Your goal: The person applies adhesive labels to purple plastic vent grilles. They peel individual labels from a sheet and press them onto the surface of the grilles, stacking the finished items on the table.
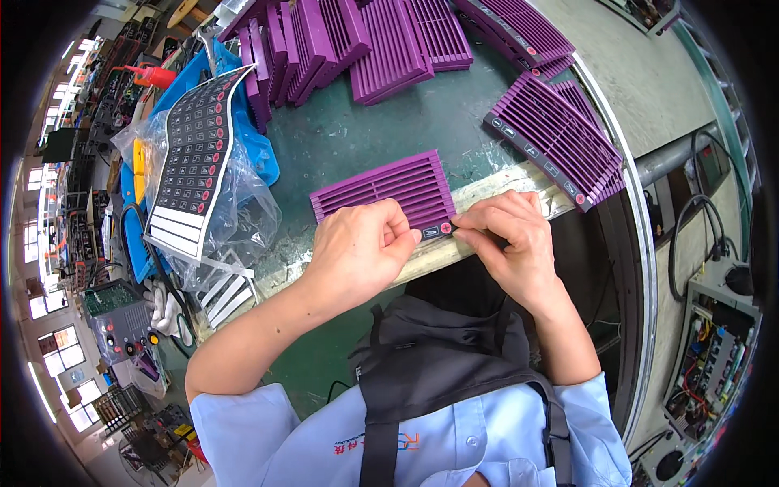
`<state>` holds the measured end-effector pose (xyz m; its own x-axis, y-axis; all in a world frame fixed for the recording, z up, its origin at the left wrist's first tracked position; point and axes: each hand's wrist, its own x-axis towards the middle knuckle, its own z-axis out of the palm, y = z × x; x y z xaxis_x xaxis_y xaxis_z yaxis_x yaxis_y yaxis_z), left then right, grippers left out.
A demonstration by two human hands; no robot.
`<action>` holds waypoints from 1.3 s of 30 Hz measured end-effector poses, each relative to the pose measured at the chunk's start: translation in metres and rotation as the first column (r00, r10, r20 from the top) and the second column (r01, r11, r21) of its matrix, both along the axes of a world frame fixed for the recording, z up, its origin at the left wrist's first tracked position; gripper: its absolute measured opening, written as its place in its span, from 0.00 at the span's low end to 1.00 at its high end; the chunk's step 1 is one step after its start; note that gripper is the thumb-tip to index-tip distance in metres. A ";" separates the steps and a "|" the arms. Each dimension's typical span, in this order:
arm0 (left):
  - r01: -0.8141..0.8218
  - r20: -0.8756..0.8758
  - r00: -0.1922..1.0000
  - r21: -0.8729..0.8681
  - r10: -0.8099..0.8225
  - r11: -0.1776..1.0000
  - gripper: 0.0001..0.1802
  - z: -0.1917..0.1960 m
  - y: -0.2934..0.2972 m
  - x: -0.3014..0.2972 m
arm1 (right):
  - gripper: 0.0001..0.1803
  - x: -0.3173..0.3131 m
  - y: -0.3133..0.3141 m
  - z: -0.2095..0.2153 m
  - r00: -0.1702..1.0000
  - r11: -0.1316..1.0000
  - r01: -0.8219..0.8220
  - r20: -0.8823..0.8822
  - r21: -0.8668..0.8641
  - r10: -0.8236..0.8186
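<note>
A purple slatted vent panel (381, 183) lies at the bench's front edge, directly before me. Along its near edge runs a narrow black label strip (436, 231) with small white symbols and a red mark at its right end. My left hand (357, 243) is closed, thumb and forefinger pinched at the strip and covering its left part. At the strip's right end, by the panel's corner, my right hand (513, 237) has its thumb and forefinger pinched together. Whether the strip is fully flat on the panel cannot be made out.
Several purple panels (393, 49) stand stacked along the back. Labelled panels (556, 138) overlap at the right edge. On the left, a sheet of black labels (195, 146) lies over clear plastic and a blue bin (258, 154). A red bottle (154, 76) is behind it.
</note>
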<state>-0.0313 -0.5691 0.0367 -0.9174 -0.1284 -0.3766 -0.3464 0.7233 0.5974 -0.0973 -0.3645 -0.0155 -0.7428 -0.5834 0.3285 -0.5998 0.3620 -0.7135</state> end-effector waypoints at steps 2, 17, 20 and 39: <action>0.005 -0.002 1.000 0.012 -0.005 1.000 0.12 0.000 -0.001 -0.001 | 0.07 0.000 0.000 0.002 1.000 1.000 -0.001 0.009 0.008 0.001; 0.017 0.024 1.000 0.019 -0.017 1.000 0.13 0.003 -0.002 -0.002 | 0.07 0.001 0.000 0.005 1.000 1.000 0.001 0.024 0.018 -0.001; 0.025 0.004 1.000 0.000 -0.025 1.000 0.14 0.001 -0.002 -0.002 | 0.07 0.001 0.000 0.003 1.000 1.000 0.001 0.017 0.011 -0.001; -0.119 0.035 0.993 0.407 0.115 0.905 0.11 0.013 -0.055 0.033 | 0.07 0.009 -0.027 0.012 0.988 0.991 -0.132 -0.071 0.036 0.134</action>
<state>0.0014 -0.6243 0.0498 -0.9012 -0.0677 -0.4280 -0.4209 0.3710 0.8277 -0.0886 -0.3912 -0.0033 -0.6326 -0.6860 0.3594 -0.6942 0.2967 -0.6558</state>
